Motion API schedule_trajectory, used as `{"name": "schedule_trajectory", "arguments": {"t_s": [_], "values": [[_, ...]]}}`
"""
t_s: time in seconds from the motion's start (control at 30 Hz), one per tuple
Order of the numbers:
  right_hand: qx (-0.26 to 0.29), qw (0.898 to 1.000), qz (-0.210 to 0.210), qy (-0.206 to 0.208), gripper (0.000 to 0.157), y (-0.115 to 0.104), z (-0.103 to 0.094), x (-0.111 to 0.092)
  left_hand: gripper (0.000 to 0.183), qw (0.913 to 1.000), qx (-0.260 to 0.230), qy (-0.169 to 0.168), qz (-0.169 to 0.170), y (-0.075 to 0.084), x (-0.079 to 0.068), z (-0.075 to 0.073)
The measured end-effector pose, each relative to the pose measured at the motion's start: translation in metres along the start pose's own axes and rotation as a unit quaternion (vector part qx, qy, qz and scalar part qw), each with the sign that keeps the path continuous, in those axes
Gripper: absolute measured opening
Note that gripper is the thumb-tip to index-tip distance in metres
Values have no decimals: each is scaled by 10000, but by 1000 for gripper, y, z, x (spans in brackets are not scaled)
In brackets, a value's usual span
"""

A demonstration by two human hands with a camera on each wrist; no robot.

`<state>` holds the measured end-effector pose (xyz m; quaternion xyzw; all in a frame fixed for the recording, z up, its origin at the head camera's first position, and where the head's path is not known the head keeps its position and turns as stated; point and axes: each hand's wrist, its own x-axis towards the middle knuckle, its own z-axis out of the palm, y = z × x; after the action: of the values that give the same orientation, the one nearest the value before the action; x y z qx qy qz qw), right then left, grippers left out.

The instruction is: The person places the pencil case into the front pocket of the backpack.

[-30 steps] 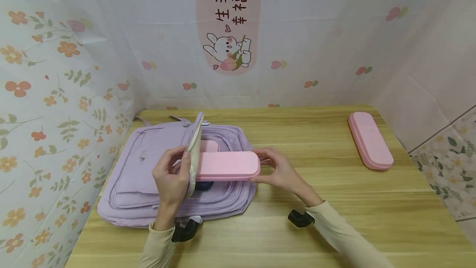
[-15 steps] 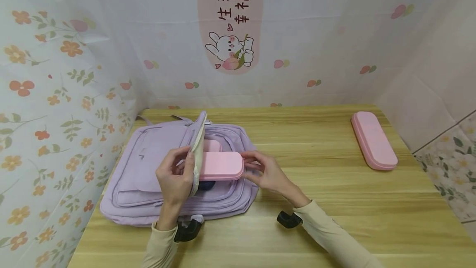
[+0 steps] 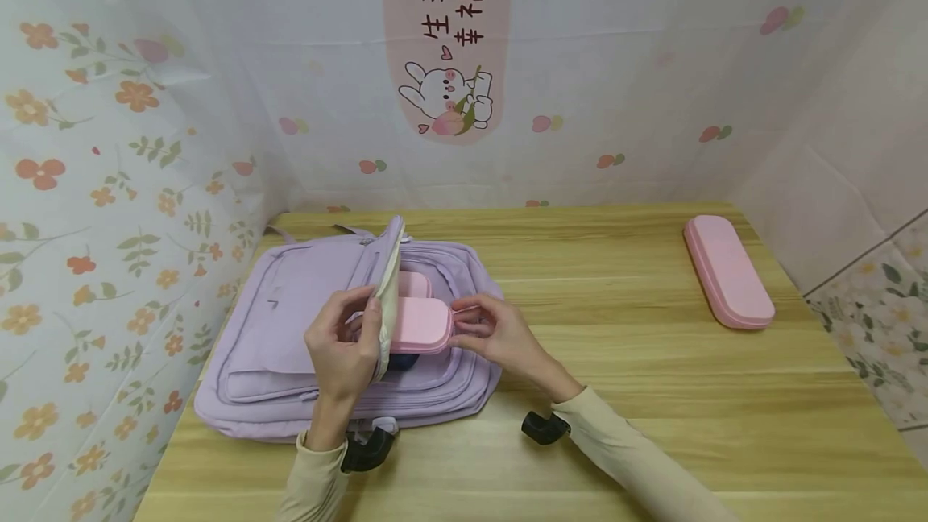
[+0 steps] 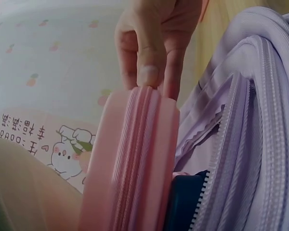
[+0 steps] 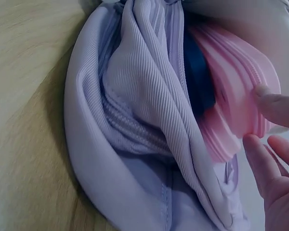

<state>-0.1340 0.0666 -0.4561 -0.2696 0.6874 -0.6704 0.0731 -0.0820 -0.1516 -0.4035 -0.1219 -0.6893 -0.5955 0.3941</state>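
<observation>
A lavender backpack (image 3: 290,304) lies flat on the table with its front pocket unzipped. My left hand (image 3: 344,345) pinches the pocket's cream-lined flap (image 3: 388,304) and holds it raised. With thumb and fingertips, my right hand (image 3: 500,337) grips the end of a pink zippered pencil case (image 3: 424,325), whose far part is hidden under the flap. Beneath it lies another pink case (image 3: 415,284), mostly covered. Beside them in the pocket is a dark blue object (image 5: 200,72), also seen in the left wrist view.
A further pink case (image 3: 728,272) lies at the right back of the wooden table (image 3: 594,264). Patterned cloth (image 3: 616,79) hangs behind and to the left. A black wrist mount (image 3: 545,428) sits under the right forearm.
My right hand has moved left, sliding the pencil case deeper under the flap, so less of it shows. The left hand keeps holding the flap up.
</observation>
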Motion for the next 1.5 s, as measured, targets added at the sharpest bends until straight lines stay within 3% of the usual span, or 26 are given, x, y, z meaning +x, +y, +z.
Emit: {"name": "schedule_trajectory", "arguments": {"t_s": [0.3, 0.63, 0.8, 0.97, 1.17, 1.5], "values": [[98, 9993, -147, 329, 42, 1, 10, 7, 17, 9999, -79, -108, -15, 1, -1, 3], [-46, 9997, -43, 251, 40, 2, 20, 12, 18, 9999, -106, -65, -68, 2, -2, 6], [-129, 9997, 30, 200, 39, 1, 22, 15, 17, 9996, -34, -39, -269, 2, -2, 6], [-55, 9998, 143, 105, 36, 1, 16, 12, 17, 9988, 33, -27, -492, 2, -3, 7], [-98, 9995, 268, 123, 32, 2, 3, 6, 18, 9989, 5, -95, -468, 0, -4, 7], [-1073, 9926, 299, 491, 33, 5, -22, -6, 18, 9976, 69, -274, -627, -3, -8, 5]]}}
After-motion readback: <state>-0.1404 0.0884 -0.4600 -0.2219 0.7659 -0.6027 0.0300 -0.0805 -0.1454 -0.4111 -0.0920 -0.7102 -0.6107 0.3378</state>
